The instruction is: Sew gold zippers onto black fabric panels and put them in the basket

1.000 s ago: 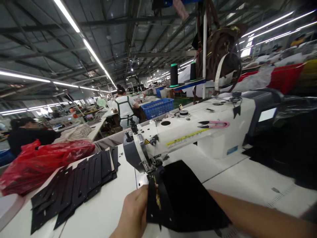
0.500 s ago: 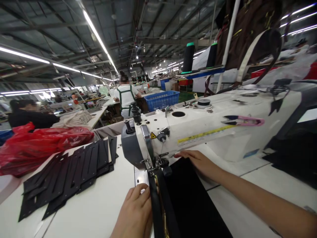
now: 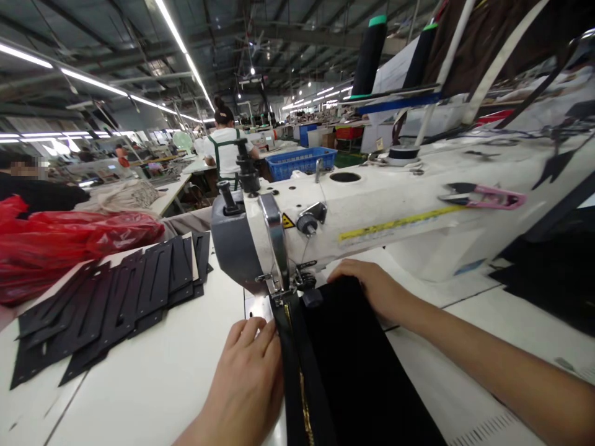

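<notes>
Resting left hand (image 3: 248, 371) beside zipper (image 3: 304, 402) pointing toward machine (image 3: 395, 201), right hand (image 3: 372, 288) at far end of cloth (image 3: 362, 359); we're not seeing grips' closure.

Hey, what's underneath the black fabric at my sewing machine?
White table shows on both sides of the black fabric, so it probably continues beneath. A shiny metal plate peeks out at the left edge, near the left hand. Anything else underneath is covered.
</notes>
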The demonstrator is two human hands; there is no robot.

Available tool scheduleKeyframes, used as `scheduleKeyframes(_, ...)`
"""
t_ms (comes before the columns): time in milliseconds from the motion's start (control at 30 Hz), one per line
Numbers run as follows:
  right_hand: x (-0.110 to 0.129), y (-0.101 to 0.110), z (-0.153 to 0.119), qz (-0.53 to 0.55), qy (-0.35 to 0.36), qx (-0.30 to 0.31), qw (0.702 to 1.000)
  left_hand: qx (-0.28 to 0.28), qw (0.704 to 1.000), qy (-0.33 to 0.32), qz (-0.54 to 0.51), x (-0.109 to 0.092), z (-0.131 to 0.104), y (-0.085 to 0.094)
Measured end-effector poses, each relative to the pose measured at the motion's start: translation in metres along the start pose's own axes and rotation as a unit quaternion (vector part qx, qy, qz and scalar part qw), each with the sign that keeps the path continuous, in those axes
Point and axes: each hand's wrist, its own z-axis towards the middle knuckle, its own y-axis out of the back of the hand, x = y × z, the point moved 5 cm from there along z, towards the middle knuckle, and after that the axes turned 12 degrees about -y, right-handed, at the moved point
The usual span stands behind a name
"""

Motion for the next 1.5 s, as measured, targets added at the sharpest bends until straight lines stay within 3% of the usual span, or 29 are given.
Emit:
scheduleKeyframes(167, 0.003, 0.011, -0.011, -0.037, -0.024, -0.05, 0.998, 0.02, 1.0, 0.013, 0.003, -0.001, 0.0, 0.0)
scheduleKeyframes(333, 0.009, -0.001, -0.005, -0.022, -0.059, -0.014, 0.998, 0.026, 1.0, 0.004, 0.003, -0.002, 0.001, 0.001)
scheduleKeyframes(500, 0.002, 0.014, 0.007, -0.007, -0.086, -0.037, 0.996, 0.023, 1.0, -0.001, 0.0, -0.001, 0.0, -0.001)
scheduleKeyframes(600, -0.003, 0.014, 0.003, -0.013, -0.11, -0.014, 0.994, 0.001, 1.0, -0.001, -0.006, 0.001, -0.002, -0.004)
scheduleKeyframes(667, 0.0, 0.009, 0.0, -0.075, -0.078, -0.023, 0.994, -0.011, 1.0, 0.002, -0.003, 0.002, -0.003, -0.006)
scheduleKeyframes(767, 0.01, 0.0, -0.001, -0.206, 0.007, -0.085, 0.975, -0.004, 1.0, -0.004, 0.006, 0.001, -0.002, -0.007)
scheduleKeyframes(900, 0.02, -0.008, -0.004, -0.283, 0.048, -0.13, 0.949, -0.01, 1.0, -0.004, 0.012, -0.001, -0.001, -0.005)
scheduleKeyframes(1000, 0.042, -0.025, -0.025, -0.333, 0.162, -0.181, 0.911, -0.044, 0.999, 0.027, 0.01, 0.002, -0.004, -0.002)
scheduleKeyframes(1100, 0.06, -0.056, -0.051, -0.301, 0.279, -0.155, 0.899, -0.058, 0.997, 0.039, 0.035, 0.005, -0.008, -0.001)
scheduleKeyframes(1233, 0.06, -0.082, -0.06, -0.299, 0.289, -0.095, 0.904, -0.043, 0.997, -0.009, 0.056, 0.005, -0.01, -0.006)
scheduleKeyframes(1500, 0.058, -0.08, -0.056, -0.307, 0.286, -0.07, 0.905, -0.028, 0.996, -0.061, 0.051, 0.003, 0.0, -0.002)
